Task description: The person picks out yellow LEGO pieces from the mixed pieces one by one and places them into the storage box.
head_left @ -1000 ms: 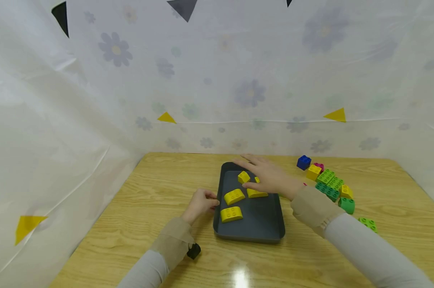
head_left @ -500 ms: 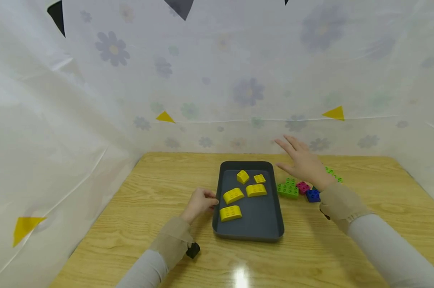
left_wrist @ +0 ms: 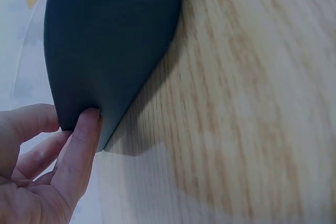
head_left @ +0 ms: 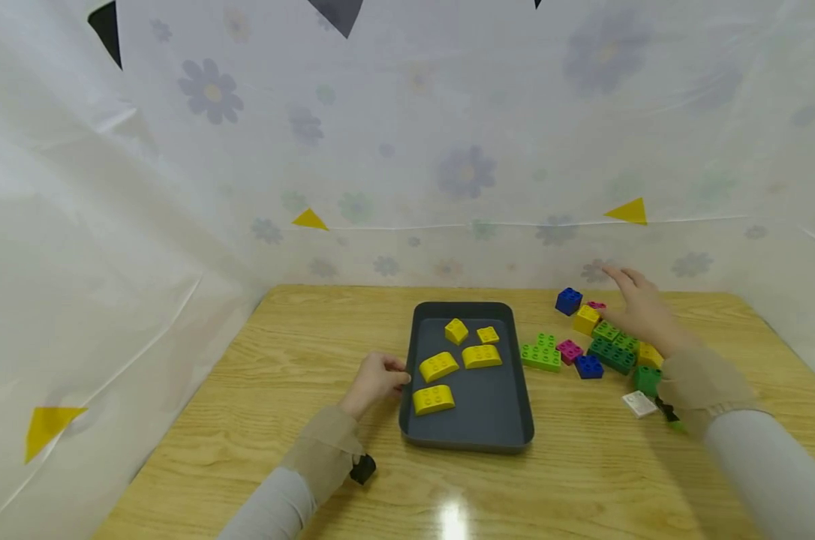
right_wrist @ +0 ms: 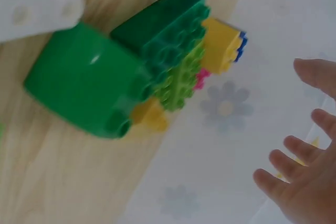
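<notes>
A dark grey tray lies on the table with several yellow toy bricks inside. At its left side my left hand pinches the tray's edge. The left wrist view shows thumb and fingers of that hand on the dark tray wall. Over the heap at the right, my right hand is raised with spread fingers and holds nothing. Beneath and beside it are a yellow brick, a dark green brick and a green curved brick.
Between tray and heap lie light green bricks, a magenta brick and a flat blue brick. Another blue brick stands farther back. A white tile lies nearer the front. A white flowered sheet hangs behind the table.
My right hand has moved from over the tray rightward to above the brick heap, uncovering the yellow bricks in the tray. My left hand has stayed at the tray's edge.
</notes>
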`<action>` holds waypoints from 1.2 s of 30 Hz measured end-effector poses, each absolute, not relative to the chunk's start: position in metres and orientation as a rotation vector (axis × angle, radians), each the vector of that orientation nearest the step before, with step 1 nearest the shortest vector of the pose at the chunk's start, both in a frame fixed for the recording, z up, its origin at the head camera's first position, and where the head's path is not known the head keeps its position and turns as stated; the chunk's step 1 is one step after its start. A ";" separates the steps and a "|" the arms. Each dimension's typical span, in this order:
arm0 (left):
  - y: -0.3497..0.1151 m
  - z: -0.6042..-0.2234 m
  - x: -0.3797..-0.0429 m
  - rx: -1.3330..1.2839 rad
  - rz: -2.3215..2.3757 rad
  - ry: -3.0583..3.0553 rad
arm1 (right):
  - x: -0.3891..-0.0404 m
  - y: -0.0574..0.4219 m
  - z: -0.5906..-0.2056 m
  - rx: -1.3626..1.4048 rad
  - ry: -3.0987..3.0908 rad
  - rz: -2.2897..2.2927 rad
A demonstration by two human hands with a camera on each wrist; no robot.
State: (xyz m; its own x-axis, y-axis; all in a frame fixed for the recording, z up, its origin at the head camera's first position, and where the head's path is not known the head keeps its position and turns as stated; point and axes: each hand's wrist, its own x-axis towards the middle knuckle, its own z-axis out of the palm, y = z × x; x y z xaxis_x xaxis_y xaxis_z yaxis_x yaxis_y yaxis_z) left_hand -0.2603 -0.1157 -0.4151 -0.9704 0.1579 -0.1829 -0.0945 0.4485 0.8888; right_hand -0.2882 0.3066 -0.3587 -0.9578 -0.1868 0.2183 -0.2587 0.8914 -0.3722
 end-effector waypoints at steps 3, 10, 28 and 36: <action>-0.116 -0.415 -0.261 0.057 1.535 2.462 | -0.286 0.321 -0.363 0.257 -2.995 0.655; -0.116 -0.416 -0.261 0.062 1.529 2.463 | -0.279 0.347 -0.378 0.174 -3.112 0.758; -0.117 -0.417 -0.261 0.065 1.535 2.456 | -0.267 0.366 -0.393 0.316 -3.265 0.717; -0.117 -0.418 -0.262 0.047 1.530 2.452 | -0.268 0.368 -0.400 0.364 -3.241 0.688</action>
